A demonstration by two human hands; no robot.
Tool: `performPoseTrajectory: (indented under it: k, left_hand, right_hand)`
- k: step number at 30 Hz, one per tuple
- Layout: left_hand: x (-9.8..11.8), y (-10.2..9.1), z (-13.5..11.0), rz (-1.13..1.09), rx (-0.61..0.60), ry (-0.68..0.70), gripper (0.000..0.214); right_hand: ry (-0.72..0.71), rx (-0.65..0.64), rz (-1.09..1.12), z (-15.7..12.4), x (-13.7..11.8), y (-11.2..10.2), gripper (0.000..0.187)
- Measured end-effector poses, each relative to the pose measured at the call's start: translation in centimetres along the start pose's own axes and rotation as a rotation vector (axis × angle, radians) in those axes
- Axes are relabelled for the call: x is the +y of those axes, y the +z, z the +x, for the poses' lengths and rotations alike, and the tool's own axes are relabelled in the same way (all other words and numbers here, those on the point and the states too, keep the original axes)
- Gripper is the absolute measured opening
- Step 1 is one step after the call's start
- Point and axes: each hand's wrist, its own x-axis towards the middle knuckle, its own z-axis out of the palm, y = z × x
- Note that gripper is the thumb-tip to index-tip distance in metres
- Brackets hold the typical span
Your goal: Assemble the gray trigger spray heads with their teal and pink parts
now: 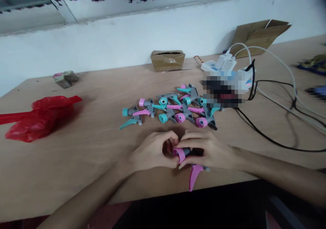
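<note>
My right hand (203,149) is closed round a grey and pink trigger spray head (179,155) near the table's front edge. Its pink collar faces left, and its pink trigger (195,177) sticks out below my fingers. My left hand (154,151) curls in from the left, with thumb and fingertips at the pink collar; part of the grip is hidden. Just beyond my hands lies a loose group of similar spray heads (187,114), with grey bodies and pink or teal collars and triggers.
A red plastic bag (43,117) lies at the left, with small bundled blocks (65,78) behind it. Cardboard boxes (168,60) stand along the wall. At the right are a power strip (210,66), white chargers, a blurred-out patch and black and white cables (270,141).
</note>
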Motion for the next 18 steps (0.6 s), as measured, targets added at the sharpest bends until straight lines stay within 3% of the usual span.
performPoseTrajectory:
  k: [11,18]
  left_hand:
    - [0.2,-0.1,-0.3,0.035,0.149,0.018,0.022]
    - [0.1,-1.1,-0.1,-0.128,-0.026,-0.007,0.021]
  right_hand:
    - [-0.018,0.096,-0.095,0.2,0.2,-0.1,0.031]
    - [-0.046,0.090,-0.075,0.1,-0.2,0.1,0.029]
